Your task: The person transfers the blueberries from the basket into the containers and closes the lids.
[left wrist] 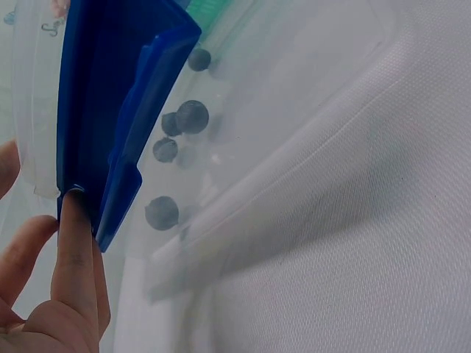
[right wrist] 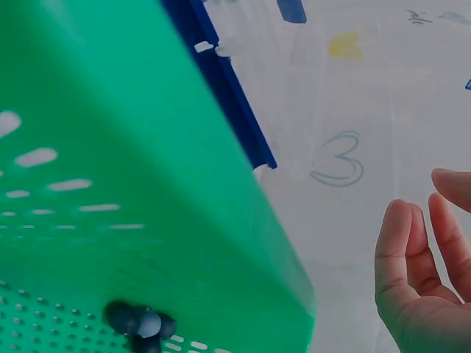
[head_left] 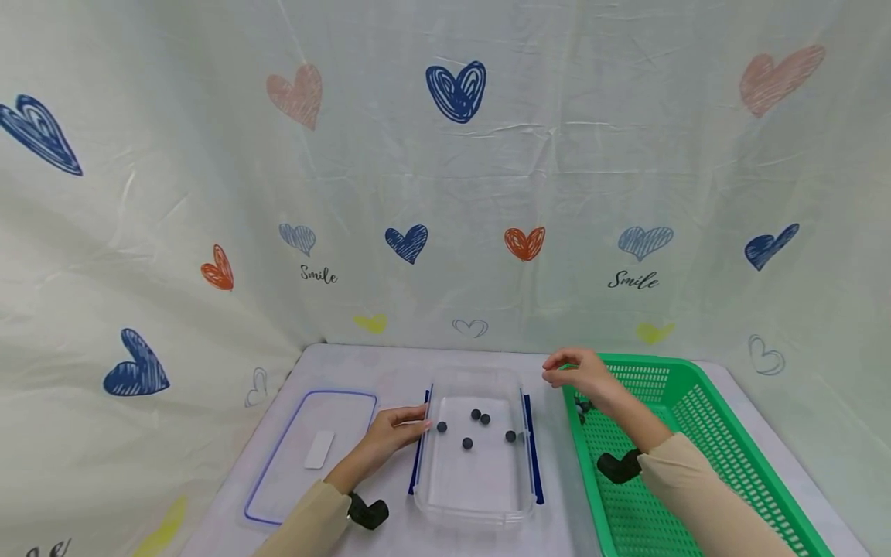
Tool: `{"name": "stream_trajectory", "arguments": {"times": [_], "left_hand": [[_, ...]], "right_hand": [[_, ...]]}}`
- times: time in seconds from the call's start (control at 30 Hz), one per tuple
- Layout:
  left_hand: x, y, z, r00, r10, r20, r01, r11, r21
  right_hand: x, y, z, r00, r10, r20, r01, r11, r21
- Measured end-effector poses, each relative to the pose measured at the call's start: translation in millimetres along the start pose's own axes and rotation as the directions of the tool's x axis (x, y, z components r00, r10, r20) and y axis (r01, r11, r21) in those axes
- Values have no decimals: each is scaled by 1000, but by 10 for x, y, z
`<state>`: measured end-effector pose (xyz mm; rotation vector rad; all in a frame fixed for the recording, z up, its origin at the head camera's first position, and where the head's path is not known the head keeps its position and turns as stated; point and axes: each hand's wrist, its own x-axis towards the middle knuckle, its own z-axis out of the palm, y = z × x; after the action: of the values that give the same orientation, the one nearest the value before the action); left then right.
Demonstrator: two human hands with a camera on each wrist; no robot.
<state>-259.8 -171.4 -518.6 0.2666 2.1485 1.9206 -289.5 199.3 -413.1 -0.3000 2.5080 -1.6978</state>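
A clear plastic food container (head_left: 480, 507) with blue side latches (left wrist: 96, 81) stands mid-table. Inside lie several small black balls (head_left: 467, 443). My left hand (head_left: 390, 433) holds the container's left rim, one finger against the blue latch. Over the far left corner of a green plastic basket (head_left: 752, 441) hovers my right hand (head_left: 581, 373), its fingers loosely bent and holding nothing. A cluster of small dark round things (right wrist: 143, 323) sits in that basket, below the right hand.
To the left, a clear lid with a blue seal (head_left: 259, 472) lies on the white-covered table (head_left: 404, 371). A small white rectangular piece (head_left: 319, 450) is within its outline. Behind the table hangs a white curtain (head_left: 557, 309) printed with hearts.
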Motion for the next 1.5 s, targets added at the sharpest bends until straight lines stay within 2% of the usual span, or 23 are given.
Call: {"name": "stream_trajectory", "arguments": {"times": [0.2, 0.63, 0.87, 1.13, 1.5], "left_hand": [[6, -22, -3, 1000, 8, 15, -8, 1000, -6], [0, 14, 0, 1000, 4, -14, -3, 999, 44], [10, 1, -2, 1000, 1, -16, -1, 1000, 30], [8, 3, -3, 1000, 1, -15, 0, 1000, 29], [2, -8, -6, 1000, -8, -5, 8, 1000, 6]], "right_hand": [[-29, 88, -69, 999, 24, -23, -24, 1000, 19], [-86, 318, -298, 999, 33, -14, -32, 999, 23], [-114, 435, -377, 998, 49, -32, -48, 999, 22], [-146, 543, -419, 995, 63, -82, -65, 998, -26], [-145, 736, -479, 992, 70, -107, -78, 994, -71]]}}
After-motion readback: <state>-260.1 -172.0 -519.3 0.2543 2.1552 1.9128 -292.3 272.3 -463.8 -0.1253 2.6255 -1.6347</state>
